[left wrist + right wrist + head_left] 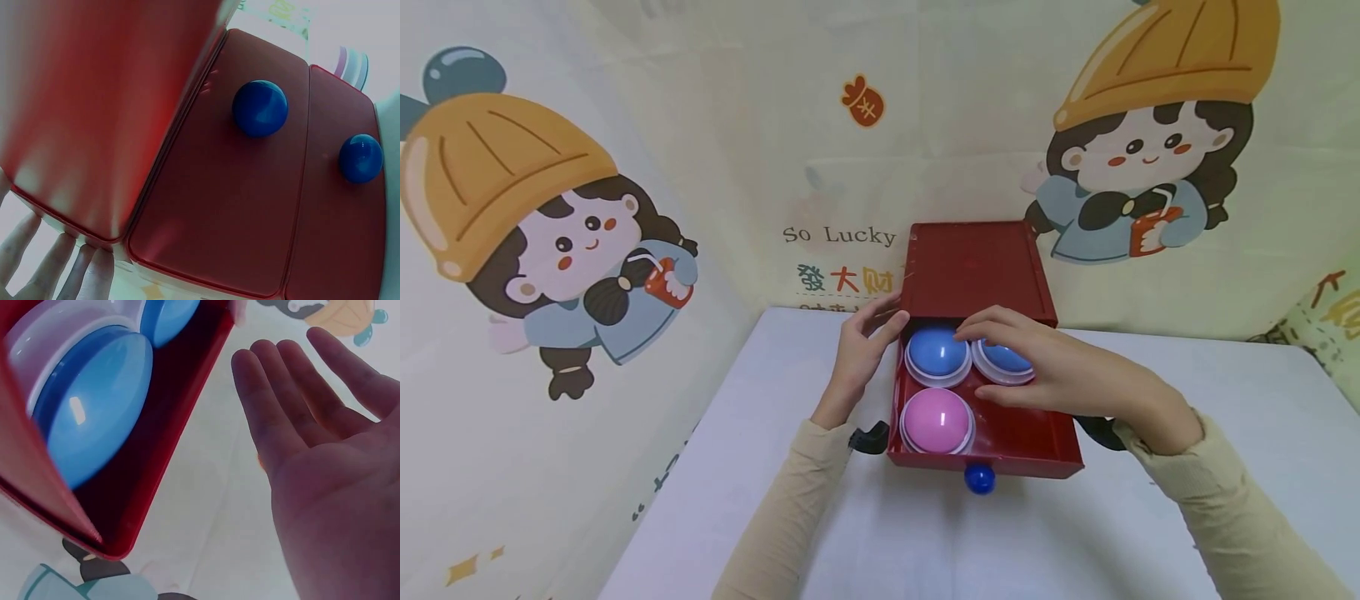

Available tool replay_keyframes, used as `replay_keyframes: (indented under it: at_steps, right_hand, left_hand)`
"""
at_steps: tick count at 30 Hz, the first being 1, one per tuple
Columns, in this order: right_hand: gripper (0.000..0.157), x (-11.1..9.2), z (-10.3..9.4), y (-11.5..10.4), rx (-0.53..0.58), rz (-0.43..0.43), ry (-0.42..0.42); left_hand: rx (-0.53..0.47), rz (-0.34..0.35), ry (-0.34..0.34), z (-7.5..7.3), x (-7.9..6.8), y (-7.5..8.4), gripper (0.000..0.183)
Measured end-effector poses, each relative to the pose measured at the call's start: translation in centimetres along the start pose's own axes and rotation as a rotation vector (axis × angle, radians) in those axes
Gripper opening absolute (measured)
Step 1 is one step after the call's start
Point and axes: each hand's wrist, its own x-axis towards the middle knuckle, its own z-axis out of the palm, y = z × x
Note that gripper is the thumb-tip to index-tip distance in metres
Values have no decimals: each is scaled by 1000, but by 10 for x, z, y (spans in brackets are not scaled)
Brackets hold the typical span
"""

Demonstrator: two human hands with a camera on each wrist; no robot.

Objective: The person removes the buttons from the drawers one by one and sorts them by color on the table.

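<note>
A red drawer [1011,437] stands pulled out from a red cabinet [977,271]. Inside sit a blue dome-topped round item [937,352] at the back left, a second blue one [1007,360] at the back right, partly covered by my hand, and a pink one [937,421] at the front left, all white-rimmed. My left hand [862,350] rests its fairly straight fingers against the cabinet's left side; fingertips [62,244] show at the red edge. Above the drawer's right half, my right hand [1056,367] stretches its fingers over the right blue item and holds nothing.
A blue knob [980,478] sticks out from the drawer front. The left wrist view shows two more red drawer fronts with blue knobs [259,107]. Under everything lies a white tabletop [1000,550], backed by a printed cartoon cloth [737,150].
</note>
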Motion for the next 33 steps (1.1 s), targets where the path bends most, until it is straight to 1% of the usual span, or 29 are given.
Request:
replay_keyframes:
  at_steps: [4, 8, 11, 20, 25, 28, 33]
  right_hand:
    - [55, 2, 0, -1, -23, -3, -8]
    - [58, 6, 2, -2, -30, 13, -35]
    - [58, 9, 4, -3, -32, 10, -54]
    - [57, 17, 6, -6, -57, -16, -99]
    - [55, 21, 8, -9, -83, -48, -140]
    - [57, 23, 10, -10, -73, -47, -168]
    - [60, 24, 12, -11, -34, -25, -214]
  left_hand:
    - [-5, 3, -3, 0, 0, 1, 40]
    - [-6, 1, -6, 1, 0, 2, 39]
    - [-6, 0, -8, 1, 0, 3, 39]
    - [-5, 3, -9, 1, 0, 2, 40]
    - [-13, -14, -11, 0, 0, 1, 40]
    - [-11, -26, -13, 0, -1, 5, 42]
    - [-6, -36, -21, 2, -8, 27, 42]
